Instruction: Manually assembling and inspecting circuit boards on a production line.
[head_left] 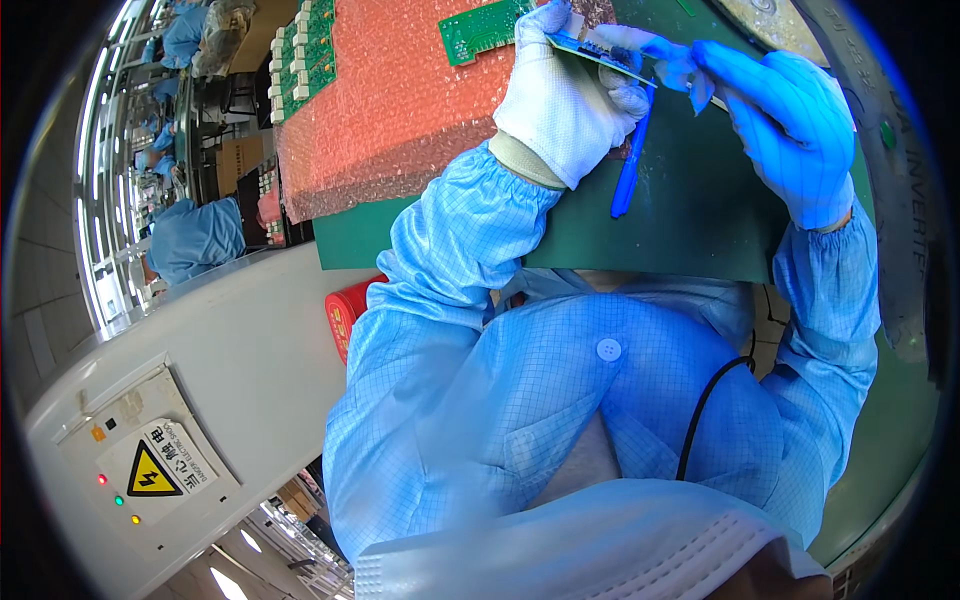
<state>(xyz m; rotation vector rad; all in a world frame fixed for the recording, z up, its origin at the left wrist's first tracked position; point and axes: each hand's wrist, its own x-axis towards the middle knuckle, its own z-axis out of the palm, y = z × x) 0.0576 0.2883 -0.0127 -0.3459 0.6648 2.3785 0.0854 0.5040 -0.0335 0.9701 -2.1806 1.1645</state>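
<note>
My left hand [562,112], in a white glove, grips a thin circuit board [606,62] that is seen nearly edge-on and tilted. To its right is my right hand [795,128], gloved and tinted blue by the light. Its thumb and fingers are pressed together by the board's right end; what they pinch, if anything, I cannot make out. A blue pen [629,180] lies on the green mat [690,225] just below the held board. Behind my left hand, another green circuit board [482,32] rests on a stack wrapped in pink bubble wrap [400,110].
Boards with white connectors [303,65] stand at the far left of the wrap. A red container [348,310] sits below the mat's left edge. At left is a pale machine housing [240,360] with a yellow warning sign [153,473]. Co-workers in blue [195,240] appear beyond.
</note>
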